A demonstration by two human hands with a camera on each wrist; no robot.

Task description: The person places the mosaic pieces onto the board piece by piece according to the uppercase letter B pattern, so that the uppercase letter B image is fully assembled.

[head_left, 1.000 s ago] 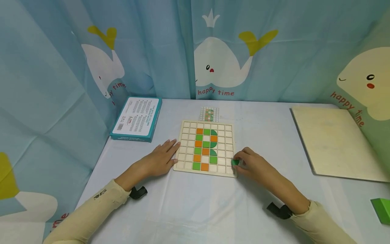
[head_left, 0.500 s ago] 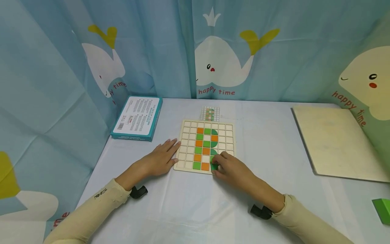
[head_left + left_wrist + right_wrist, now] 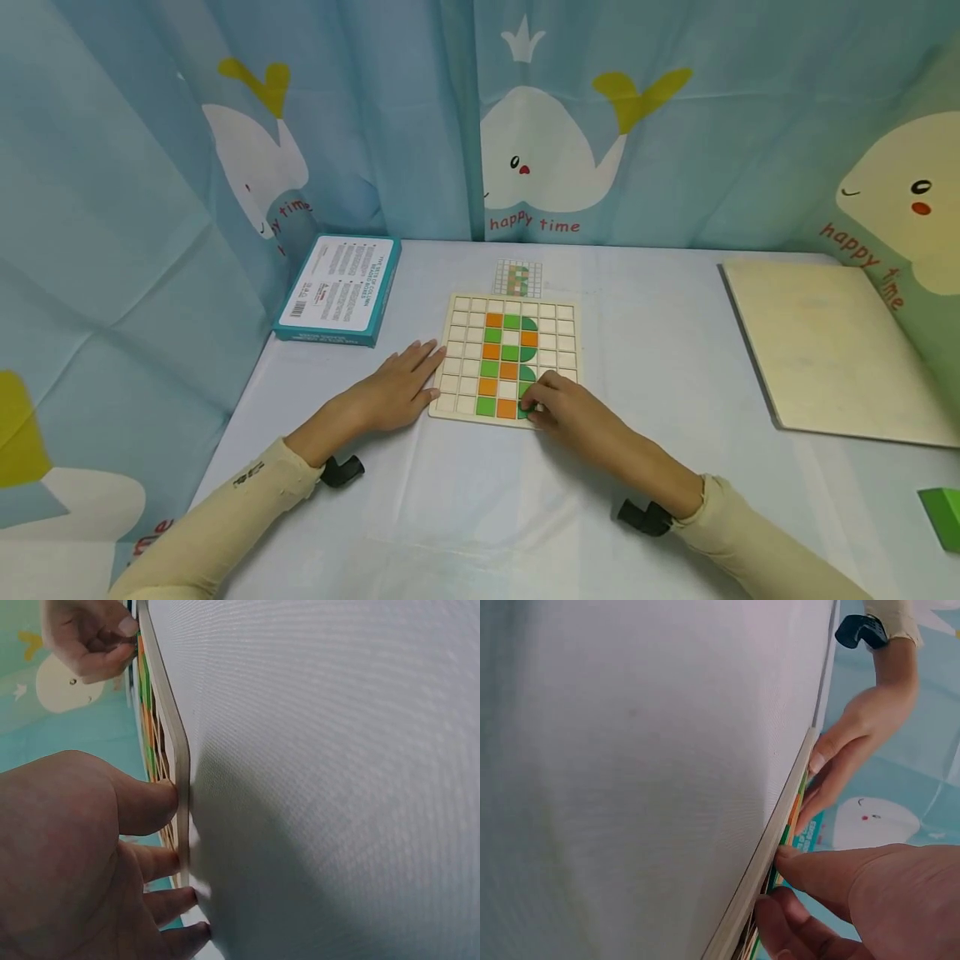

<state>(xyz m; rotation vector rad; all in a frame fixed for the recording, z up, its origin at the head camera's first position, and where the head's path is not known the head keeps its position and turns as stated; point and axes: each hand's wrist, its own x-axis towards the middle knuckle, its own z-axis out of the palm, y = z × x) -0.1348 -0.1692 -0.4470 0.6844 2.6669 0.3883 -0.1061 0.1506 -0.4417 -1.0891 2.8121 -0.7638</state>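
A square wooden grid board [image 3: 459,350] lies in mid-table in the head view, with orange, light green and dark green tiles in its middle columns. My right hand [image 3: 576,411] is over its lower right part, thumb and fingertips pinching a dark green tile [image 3: 522,411] at a bottom-row cell; the fingers hide part of that tile. In the right wrist view the thumb [image 3: 810,868] and fingers meet at the board's edge. My left hand [image 3: 395,392] rests flat, its straight fingertips touching the board's left edge, also seen in the left wrist view.
Behind the board lies a small card [image 3: 517,279] printed with a coloured grid pattern. A teal and white box [image 3: 337,287] is at the back left. On the right are a plain wooden panel [image 3: 840,350] and a green block [image 3: 941,517]. Whale-print curtains enclose the table.
My right hand has carried the dark green tile left from the board's right edge to the bottom row, then stayed there with small finger shifts. My left hand has kept its place.
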